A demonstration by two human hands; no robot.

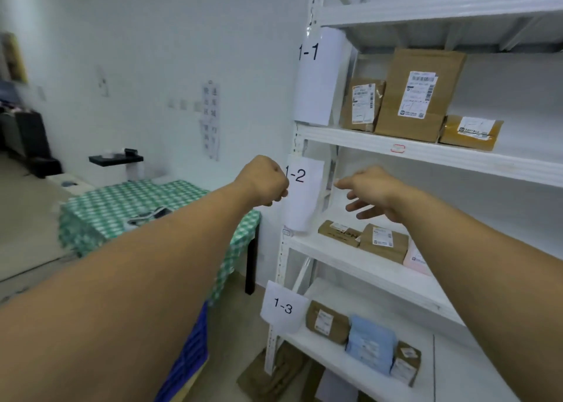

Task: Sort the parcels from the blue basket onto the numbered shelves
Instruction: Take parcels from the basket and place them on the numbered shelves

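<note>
White shelving point(426, 154) fills my right: three parcels by label 1-1 point(309, 51), three by 1-2 point(297, 176), three by 1-3 point(283, 307); blue basket point(189, 350) below; left hand point(265, 179) fisted, right hand point(374, 192) spread, both empty

The blue basket point(190, 350) is mostly hidden behind the left forearm. A pink parcel point(416, 260) is partly covered by the right forearm. The print on the parcel labels cannot be read. The wall sheet point(210, 118) is blurred.
</note>
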